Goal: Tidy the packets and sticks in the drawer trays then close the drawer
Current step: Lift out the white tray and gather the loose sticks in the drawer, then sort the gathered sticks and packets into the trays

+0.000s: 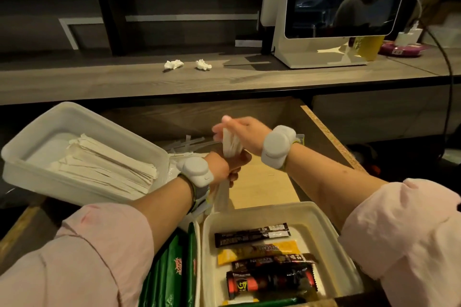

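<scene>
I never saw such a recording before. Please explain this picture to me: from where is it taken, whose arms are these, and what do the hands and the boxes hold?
No machine is here: a person works with bare hands. The single picture comes from a camera worn on the head, looking down, so the arms in pink sleeves are the person's own. Each wrist carries a grey rounded wrist band; its purpose I cannot tell. The fingers of the right hand curl round a bundle of white paper-wrapped sticks. The left hand is just below; what it holds is unclear. In the open wooden drawer are a white plastic tray of more sticks, a second white tray of brown, yellow and black sachets, and long green packets.
</scene>
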{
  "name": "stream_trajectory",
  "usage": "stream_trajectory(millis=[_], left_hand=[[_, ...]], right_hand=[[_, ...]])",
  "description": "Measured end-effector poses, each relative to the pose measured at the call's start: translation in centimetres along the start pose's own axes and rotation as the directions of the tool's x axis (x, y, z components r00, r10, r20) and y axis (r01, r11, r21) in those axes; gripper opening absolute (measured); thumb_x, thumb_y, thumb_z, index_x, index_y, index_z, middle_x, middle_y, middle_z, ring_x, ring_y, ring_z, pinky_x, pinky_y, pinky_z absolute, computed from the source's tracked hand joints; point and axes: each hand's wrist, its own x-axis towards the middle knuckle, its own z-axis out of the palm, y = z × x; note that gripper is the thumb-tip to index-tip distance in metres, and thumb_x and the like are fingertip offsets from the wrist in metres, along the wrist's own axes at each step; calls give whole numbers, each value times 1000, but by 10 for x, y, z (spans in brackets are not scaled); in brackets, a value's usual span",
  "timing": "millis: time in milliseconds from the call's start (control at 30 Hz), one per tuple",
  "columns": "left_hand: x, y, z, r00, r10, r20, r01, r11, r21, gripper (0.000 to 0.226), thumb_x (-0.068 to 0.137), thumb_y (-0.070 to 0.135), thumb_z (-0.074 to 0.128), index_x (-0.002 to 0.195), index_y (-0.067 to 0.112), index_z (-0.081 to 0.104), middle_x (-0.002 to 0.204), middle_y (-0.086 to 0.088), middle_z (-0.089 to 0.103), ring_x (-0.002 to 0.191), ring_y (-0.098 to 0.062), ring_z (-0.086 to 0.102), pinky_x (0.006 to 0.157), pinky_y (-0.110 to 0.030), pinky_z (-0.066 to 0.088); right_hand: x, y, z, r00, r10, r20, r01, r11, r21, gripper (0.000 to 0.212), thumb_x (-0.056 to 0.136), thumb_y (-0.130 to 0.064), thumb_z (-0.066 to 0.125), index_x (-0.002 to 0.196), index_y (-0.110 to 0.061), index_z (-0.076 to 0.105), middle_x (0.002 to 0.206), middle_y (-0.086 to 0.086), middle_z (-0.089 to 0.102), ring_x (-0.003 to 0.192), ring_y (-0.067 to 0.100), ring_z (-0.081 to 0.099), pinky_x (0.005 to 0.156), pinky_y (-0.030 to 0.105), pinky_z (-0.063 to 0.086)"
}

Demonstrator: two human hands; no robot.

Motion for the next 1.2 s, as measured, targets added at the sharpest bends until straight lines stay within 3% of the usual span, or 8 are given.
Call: stream_trajectory(millis=[200,433,633,767,867,933,1067,1200], left_hand=[[-4,19,-36,980,117,-163,-150,967,-208,29,95,33,51,75,12,54,49,2,34,44,-12,32,48,-25,34],[-2,38,-99,920,14,-392,-215,854,-474,36,96,44,41,72,17,46,56,3,44,49,-11,47,52,-28,46],[-31,46,-140,792,0,-610,-187,952,-244,29,96,36,45,78,14,52,83,-2,60,95,-24,56,97,-43,46],[-54,50,-180,611,188,-769,-167,980,106,51,92,36,51,137,14,41,130,-9,51,124,-29,49,97,-31,39],[-69,53,-191,510,355,-783,-291,928,231,53,88,26,57,138,30,39,142,1,42,119,-19,50,97,-30,45],[-72,53,-182,530,419,-738,-250,908,336,43,87,23,55,129,30,49,137,1,49,114,-20,53,95,-31,47],[-69,54,-150,589,483,-648,-258,872,416,30,88,20,53,116,28,57,131,0,55,119,-20,52,98,-32,44],[-61,50,-115,783,459,-421,-286,865,412,20,91,17,53,108,22,61,104,2,62,95,-12,57,68,-16,44]], right_hand=[[2,-10,3,966,25,-258,8,992,128,44,99,-36,39,139,-18,44,138,5,52,125,21,51,99,33,43],[13,-34,58,977,161,139,-175,980,90,29,91,-17,55,119,-12,62,92,9,61,85,22,57,74,32,48],[48,-54,116,974,-9,227,6,1000,15,15,96,-3,43,91,-3,57,65,7,48,43,8,48,33,12,37],[67,-53,149,966,-54,254,106,975,-193,33,98,-4,37,128,5,46,68,-2,39,64,18,45,54,19,41],[69,-56,160,941,-80,329,220,883,-414,22,98,-9,43,115,-4,55,84,3,45,87,18,41,70,23,33],[67,-56,163,913,-94,397,286,842,-457,12,96,-16,50,102,-11,59,95,6,50,88,18,44,72,24,34],[48,-63,135,911,-36,410,313,709,-632,42,94,-28,54,132,-9,51,126,9,60,114,25,57,92,28,41],[9,-63,84,826,190,531,179,805,-566,19,90,-21,60,101,-9,70,81,1,68,64,12,63,58,24,54]])
